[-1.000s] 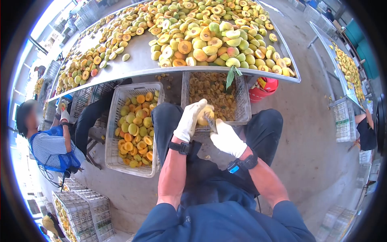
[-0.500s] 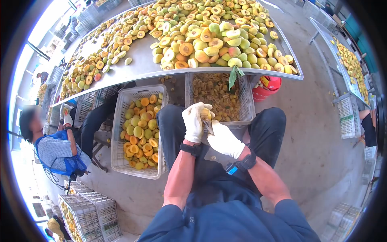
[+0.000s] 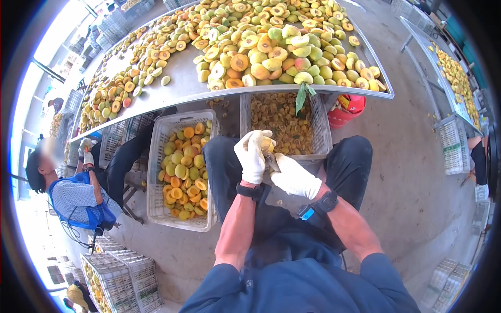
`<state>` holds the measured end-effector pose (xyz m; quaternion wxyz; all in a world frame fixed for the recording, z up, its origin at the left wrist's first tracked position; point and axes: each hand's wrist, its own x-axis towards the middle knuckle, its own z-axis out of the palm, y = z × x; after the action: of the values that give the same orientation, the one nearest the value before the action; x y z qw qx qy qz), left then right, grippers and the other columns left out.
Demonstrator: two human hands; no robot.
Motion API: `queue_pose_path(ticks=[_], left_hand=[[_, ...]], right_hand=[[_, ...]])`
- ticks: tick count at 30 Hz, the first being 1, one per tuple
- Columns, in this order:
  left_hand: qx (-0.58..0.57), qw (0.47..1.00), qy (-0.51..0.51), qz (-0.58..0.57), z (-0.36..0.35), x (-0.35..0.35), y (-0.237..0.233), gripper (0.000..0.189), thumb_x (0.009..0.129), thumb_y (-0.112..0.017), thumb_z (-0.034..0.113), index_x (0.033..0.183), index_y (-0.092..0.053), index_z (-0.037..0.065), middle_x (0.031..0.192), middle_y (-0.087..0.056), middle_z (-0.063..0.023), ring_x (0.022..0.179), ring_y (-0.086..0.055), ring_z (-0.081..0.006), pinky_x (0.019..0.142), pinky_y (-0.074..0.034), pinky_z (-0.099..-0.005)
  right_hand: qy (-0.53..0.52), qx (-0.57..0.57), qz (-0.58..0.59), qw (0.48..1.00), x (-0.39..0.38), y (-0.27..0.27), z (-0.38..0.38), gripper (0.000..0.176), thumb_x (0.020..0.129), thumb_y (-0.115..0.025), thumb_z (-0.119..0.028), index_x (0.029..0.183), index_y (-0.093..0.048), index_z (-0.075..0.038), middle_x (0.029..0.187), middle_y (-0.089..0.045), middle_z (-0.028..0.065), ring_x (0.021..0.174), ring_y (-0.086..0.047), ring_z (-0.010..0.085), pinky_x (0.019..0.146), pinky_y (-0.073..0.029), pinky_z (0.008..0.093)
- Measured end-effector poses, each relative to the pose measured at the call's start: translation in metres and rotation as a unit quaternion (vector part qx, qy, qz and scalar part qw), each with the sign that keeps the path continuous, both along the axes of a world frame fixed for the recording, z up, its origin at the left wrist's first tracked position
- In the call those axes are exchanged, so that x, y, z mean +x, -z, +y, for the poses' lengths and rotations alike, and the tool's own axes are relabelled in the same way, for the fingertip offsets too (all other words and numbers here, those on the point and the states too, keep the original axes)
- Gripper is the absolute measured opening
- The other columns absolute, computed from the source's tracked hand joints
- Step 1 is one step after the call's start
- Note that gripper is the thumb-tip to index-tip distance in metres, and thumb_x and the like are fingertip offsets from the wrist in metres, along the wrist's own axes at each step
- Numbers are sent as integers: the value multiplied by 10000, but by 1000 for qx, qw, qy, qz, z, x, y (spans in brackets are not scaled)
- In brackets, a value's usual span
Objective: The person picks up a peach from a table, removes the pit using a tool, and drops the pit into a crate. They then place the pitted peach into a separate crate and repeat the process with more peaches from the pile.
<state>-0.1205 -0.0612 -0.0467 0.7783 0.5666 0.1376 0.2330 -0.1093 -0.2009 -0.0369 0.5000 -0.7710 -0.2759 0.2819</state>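
Note:
In a white glove, my left hand (image 3: 251, 157) is closed around a yellow peach half (image 3: 267, 144), held up between my knees. My right hand (image 3: 296, 179), gloved too, grips a small metal tool (image 3: 272, 164) whose tip meets the fruit; its exact shape is mostly hidden by the fingers. Beneath my hands, beyond the knees, stands a crate (image 3: 322, 125) of brownish pits and scraps. To the left, another white crate (image 3: 152, 185) holds orange and yellow-green peach halves (image 3: 183, 161).
A metal table (image 3: 172, 105) heaped with cut peaches (image 3: 266, 52) spans the front, a leaf (image 3: 300, 99) hanging over its edge. A red bucket (image 3: 345, 112) stands under its right end. At left sits a co-worker (image 3: 78, 195); stacked crates (image 3: 125, 276) are behind.
Both hands stay together at the peach half, with only a slight shift of the fingers and wrists. The whole view has tilted a little.

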Motion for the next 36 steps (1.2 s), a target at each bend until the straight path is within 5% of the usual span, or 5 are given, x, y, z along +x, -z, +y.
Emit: queue_pose_path(ticks=[9, 11, 15, 17, 36], left_hand=[[-49, 996, 63, 48, 6, 2, 13, 259, 934, -548, 138, 880, -674, -81, 797, -701, -139, 600, -645, -175, 577, -522, -285], [-38, 995, 75, 54, 10, 0, 13, 264, 937, -546, 142, 886, -676, -82, 801, -702, -137, 602, -646, -177, 580, -522, -288], [80, 994, 70, 36, 3, 1, 13, 255, 937, -556, 137, 885, -700, -66, 775, -699, -98, 637, -637, -127, 598, -503, -254], [182, 981, 67, 29, 3, 3, 10, 218, 932, -567, 116, 896, -712, -43, 772, -701, -65, 646, -616, -91, 598, -482, -234], [-29, 914, 358, 187, 13, 53, 31, 275, 838, -601, 201, 786, -700, -51, 721, -685, -129, 615, -641, -206, 591, -524, -312]], right_hand=[[-38, 45, -156, 986, 4, 12, -4, 182, 832, -533, -51, 1006, -502, -7, 738, -546, 95, 631, -555, 240, 569, -471, 358], [-39, -52, 154, 986, 7, -18, -7, 352, 810, -500, -57, 1154, -504, 20, 806, -592, 105, 640, -599, 226, 539, -497, 336], [-51, 6, 276, 960, 6, -26, -13, 266, 816, -525, -86, 1074, -513, -23, 751, -534, 36, 528, -506, 114, 455, -439, 262], [-41, 27, 282, 958, 6, -25, -15, 239, 817, -531, -92, 1048, -510, -38, 736, -522, 27, 525, -494, 102, 450, -429, 253], [28, 205, 598, 774, 16, 15, -25, 95, 909, -551, -86, 966, -475, -95, 708, -429, -28, 484, -365, 34, 386, -267, 188]])
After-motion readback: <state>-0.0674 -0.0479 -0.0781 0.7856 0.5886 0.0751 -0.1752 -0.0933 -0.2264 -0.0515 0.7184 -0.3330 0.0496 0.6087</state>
